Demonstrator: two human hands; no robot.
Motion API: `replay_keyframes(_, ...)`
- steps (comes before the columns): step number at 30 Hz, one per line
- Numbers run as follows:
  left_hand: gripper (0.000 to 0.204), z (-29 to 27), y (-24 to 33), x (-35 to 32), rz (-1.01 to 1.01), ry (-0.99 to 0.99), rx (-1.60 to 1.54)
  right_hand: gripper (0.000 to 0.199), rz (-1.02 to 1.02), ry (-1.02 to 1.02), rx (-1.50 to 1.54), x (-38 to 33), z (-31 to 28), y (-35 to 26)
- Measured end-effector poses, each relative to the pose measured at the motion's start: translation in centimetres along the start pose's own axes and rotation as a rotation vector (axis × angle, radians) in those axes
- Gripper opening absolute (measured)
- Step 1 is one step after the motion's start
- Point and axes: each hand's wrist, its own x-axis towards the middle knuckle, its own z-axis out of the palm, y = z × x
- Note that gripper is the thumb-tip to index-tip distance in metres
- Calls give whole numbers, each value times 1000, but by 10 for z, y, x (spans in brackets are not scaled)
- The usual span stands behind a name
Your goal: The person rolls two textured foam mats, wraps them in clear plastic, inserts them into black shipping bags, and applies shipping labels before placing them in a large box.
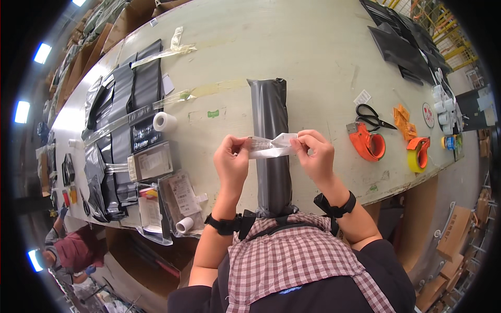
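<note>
Between my two hands a white label strip (271, 152) is stretched out, partly folded at its right end. My left hand (231, 159) pinches its left end with thumb and fingers. At the other end my right hand (314, 155) grips the folded corner. Below the strip a long black plastic-wrapped package (270, 112) lies on the table, pointing away from me, its near end close to my apron. I cannot tell whether the strip touches the package.
Black scissors (371, 119), an orange tape dispenser (366, 142) and a yellow-orange one (418, 155) lie to the right. Leftward are black plastic bags (123, 94), a white label roll (164, 122) and clear pouches (182, 195). Another person (78, 248) is at lower left.
</note>
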Motion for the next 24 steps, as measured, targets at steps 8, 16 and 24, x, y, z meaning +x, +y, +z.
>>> replay_keyframes(8, 11, -7, 6, -2, 58, 35, 14, 15, -137, 64, -46, -6, -8, -10)
replay_keyframes(16, 15, -12, 22, 2, 61, 59, -63, 14, -50, -13, 66, -1, -16, -7)
replay_keyframes(24, 56, 1, -11, -14, -79, -107, 61, 29, 622, -408, 473, -5, -2, 17)
